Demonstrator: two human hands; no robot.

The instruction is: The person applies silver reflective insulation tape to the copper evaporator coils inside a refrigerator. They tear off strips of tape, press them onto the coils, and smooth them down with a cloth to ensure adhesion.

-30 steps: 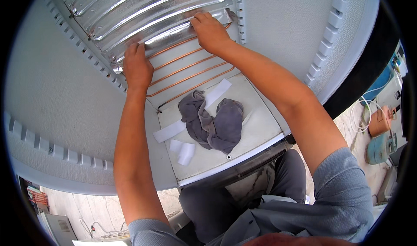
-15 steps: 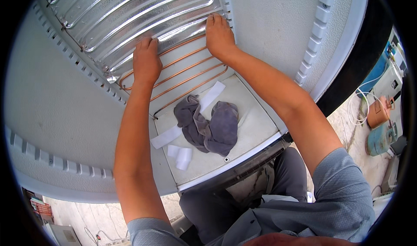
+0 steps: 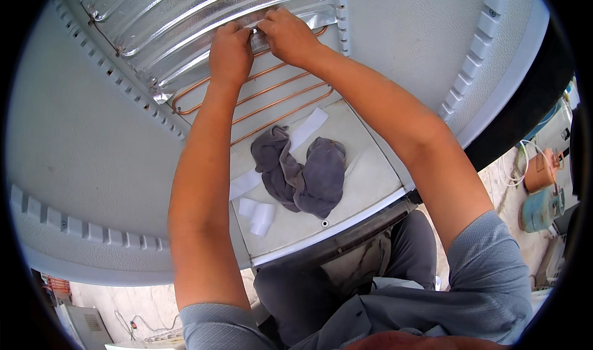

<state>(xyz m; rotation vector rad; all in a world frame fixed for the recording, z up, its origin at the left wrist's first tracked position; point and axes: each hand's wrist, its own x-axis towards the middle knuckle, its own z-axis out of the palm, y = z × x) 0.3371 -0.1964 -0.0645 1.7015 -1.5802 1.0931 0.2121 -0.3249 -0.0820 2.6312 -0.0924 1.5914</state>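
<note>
Silver aluminium foil (image 3: 185, 35) covers the upper back wall of a refrigerator cabinet, moulded over the ridges of a bent tube. Below its lower edge, bare copper tubing (image 3: 272, 95) runs in several parallel bends. At that edge, my left hand (image 3: 231, 54) has its fingers bent and pinched on the foil. Close to its right, my right hand (image 3: 289, 36) also pinches the edge, thumb and fingertips together. A small gap separates the hands, with a bright bit of foil between them. Both hands partly hide the tubing and the fingertips.
A crumpled grey cloth (image 3: 299, 174) lies on the cabinet's white floor (image 3: 364, 183), over a white strip (image 3: 309, 127). Beside it is a curled white strip (image 3: 258, 216). Ribbed side walls (image 3: 80, 134) flank my arms. Outside at right stand an orange canister (image 3: 539, 171) and a teal one (image 3: 536, 213).
Both hands have come closer together along the foil's lower edge; my right hand moved left, my left hand slightly right and up. The cloth and strips lie as before.
</note>
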